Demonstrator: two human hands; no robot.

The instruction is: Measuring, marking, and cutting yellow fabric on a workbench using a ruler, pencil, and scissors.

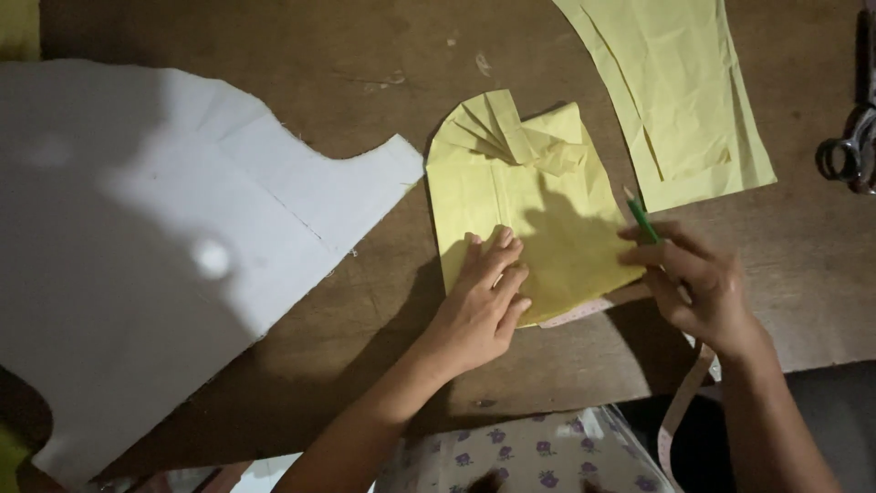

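Observation:
A folded yellow paper pattern piece [525, 205] lies on the brown table [365, 301], its top pleated into a fan. My left hand [484, 297] rests flat on its lower left part, fingers together, pressing it down. My right hand [698, 283] grips a green pencil [641, 217] at the paper's right edge, the pencil's free end pointing up and away from me. A strip of pale dotted fabric [577, 313] peeks out under the paper's lower edge.
A large white cut fabric piece [155, 246] covers the table's left. Another yellow paper piece [680, 91] lies at the top right. Scissors [849, 151] sit at the right edge. A measuring tape [680, 406] hangs off the front, beside flower-printed cloth [538, 452].

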